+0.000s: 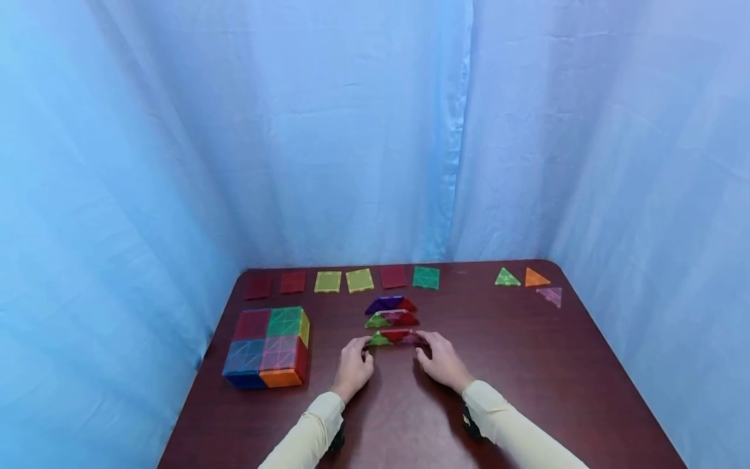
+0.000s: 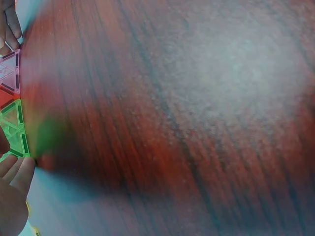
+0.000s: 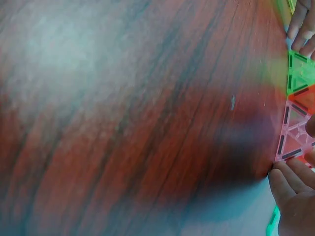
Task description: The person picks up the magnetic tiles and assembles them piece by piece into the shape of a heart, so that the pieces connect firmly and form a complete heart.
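Observation:
A row of see-through triangular magnetic tiles, green, red and pink, stands on edge at the table's middle. My left hand pinches its green tile at one end. At the other end my right hand pinches the pink tile. Between them sits the red tile. Just behind stands a second row of triangles in green, pink and red. Farther back is a third row in purple and red. The wrist views catch only the tile ends and fingers at their edges.
To the left stands a block of square tiles in several colours. Along the back edge lie several flat square tiles. Green, orange and pink triangles lie at the back right. Blue curtains surround the table.

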